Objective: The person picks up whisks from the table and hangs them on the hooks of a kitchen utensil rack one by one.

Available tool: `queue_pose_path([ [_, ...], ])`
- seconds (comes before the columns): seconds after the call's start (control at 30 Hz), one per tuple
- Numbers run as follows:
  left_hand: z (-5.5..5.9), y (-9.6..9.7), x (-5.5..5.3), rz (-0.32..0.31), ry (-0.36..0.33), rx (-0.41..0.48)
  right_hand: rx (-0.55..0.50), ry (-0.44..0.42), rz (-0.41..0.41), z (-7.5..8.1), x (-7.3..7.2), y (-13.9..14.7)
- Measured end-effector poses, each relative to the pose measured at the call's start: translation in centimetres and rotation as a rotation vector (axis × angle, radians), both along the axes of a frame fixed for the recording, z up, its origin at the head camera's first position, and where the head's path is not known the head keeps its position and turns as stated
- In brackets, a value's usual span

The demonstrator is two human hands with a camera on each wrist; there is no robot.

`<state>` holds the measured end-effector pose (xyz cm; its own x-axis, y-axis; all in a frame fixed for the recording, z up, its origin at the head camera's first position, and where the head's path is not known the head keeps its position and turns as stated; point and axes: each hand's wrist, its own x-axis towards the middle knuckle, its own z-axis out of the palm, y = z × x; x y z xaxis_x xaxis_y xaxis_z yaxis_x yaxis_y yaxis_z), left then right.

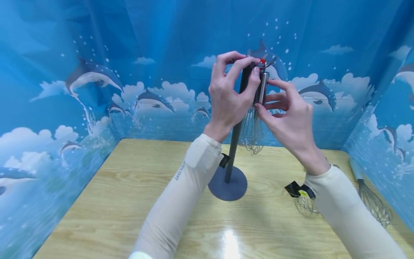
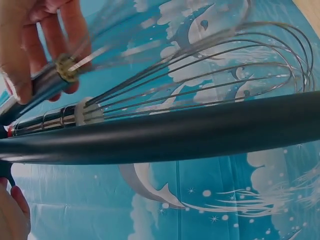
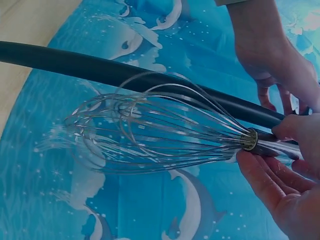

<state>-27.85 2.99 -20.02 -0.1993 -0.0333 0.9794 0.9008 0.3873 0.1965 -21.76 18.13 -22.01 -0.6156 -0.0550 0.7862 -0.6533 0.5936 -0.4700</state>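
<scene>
A dark stand has a thin pole (image 1: 234,144), a round base (image 1: 223,192) and hooks with a red part (image 1: 262,62) at the top. My left hand (image 1: 231,86) grips the pole's top, its fingers bent over it and the thumb beside the hooks. Close to the pole, my right hand (image 1: 288,115) pinches the metal handle of a whisk (image 3: 272,146) between thumb and fingers, wires pointing down. Another whisk (image 2: 52,119) hangs alongside the pole, its handle next to the red part. In the head view the two whisks overlap below my hands.
On the wooden table (image 1: 129,201), a whisk with a pale handle (image 1: 375,201) lies along the right edge. Wires of another whisk (image 1: 305,205) show beside my right wrist, which partly hides it. Blue dolphin-printed sheeting (image 1: 161,72) surrounds the table's back and sides.
</scene>
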Motion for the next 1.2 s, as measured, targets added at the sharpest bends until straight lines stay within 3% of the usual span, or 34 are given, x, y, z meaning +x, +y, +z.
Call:
queue_pose_path([
  [0.27, -0.4, -0.5, -0.4, -0.146, 0.089, 0.053, 0.018, -0.036, 0.009, -0.7, -0.3, -0.1],
  [0.4, -0.7, -0.4, -0.4, -0.201, 0.133, 0.135, 0.020, -0.050, 0.012, -0.8, -0.2, 0.1],
  [0.5, -0.8, -0.2, -0.4, -0.244, 0.099, 0.229, 0.031, -0.058, 0.003, -1.0, 0.2, 0.6],
  [0.6, -0.9, -0.1, -0.3, -0.294, 0.016, 0.292, 0.048, -0.067, -0.026, -1.2, 0.5, 1.4],
  [0.83, -1.4, -0.4, -0.5, -0.345, -0.162, 0.282, 0.095, -0.088, -0.124, -2.2, 0.8, 4.7],
  [1.2, -0.9, -0.2, -0.7, -0.428, -0.171, 0.276, 0.242, -0.221, -0.241, -4.1, -0.3, 9.8],
])
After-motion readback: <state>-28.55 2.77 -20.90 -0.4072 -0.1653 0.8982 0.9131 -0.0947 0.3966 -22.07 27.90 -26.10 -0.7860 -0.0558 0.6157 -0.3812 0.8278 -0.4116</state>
